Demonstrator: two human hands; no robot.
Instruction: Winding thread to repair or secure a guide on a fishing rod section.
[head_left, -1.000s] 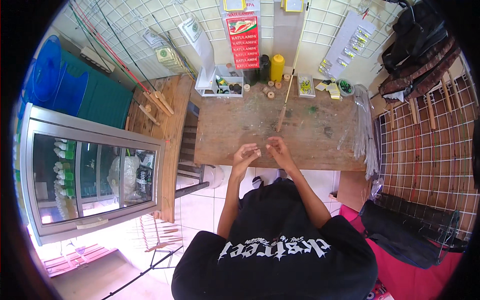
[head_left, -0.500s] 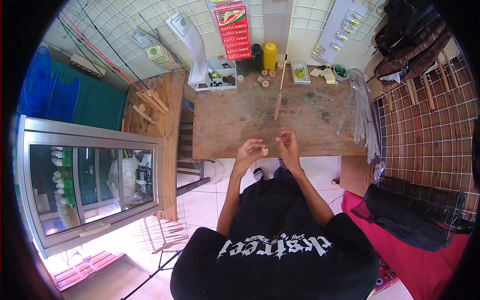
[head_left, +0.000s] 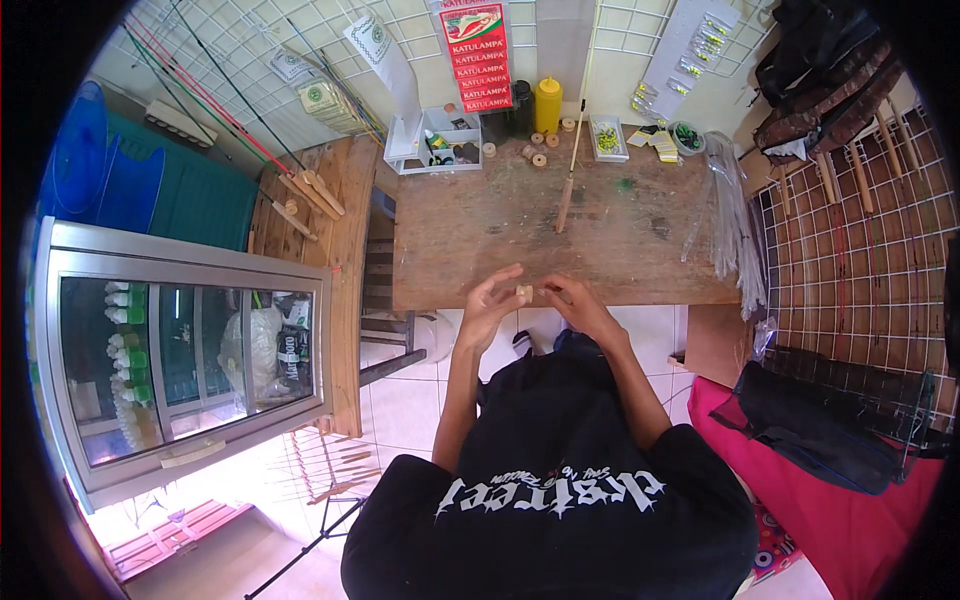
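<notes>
Head view: R hand [head_left: 580, 310] is nearer to small pale spool [head_left: 524, 294] than a moment ago, its fingertips drawn together; prob. both hands now share the work.
L hand [head_left: 487, 308]: half open, holds spool near front edge of wooden table [head_left: 470, 235].
R hand grip: almost closed, content cannot tell.
Table: w/ rod [head_left: 566, 205], yellow bottle [head_left: 547, 108].
Room: glass cabinet [head_left: 190, 360] on L.
</notes>
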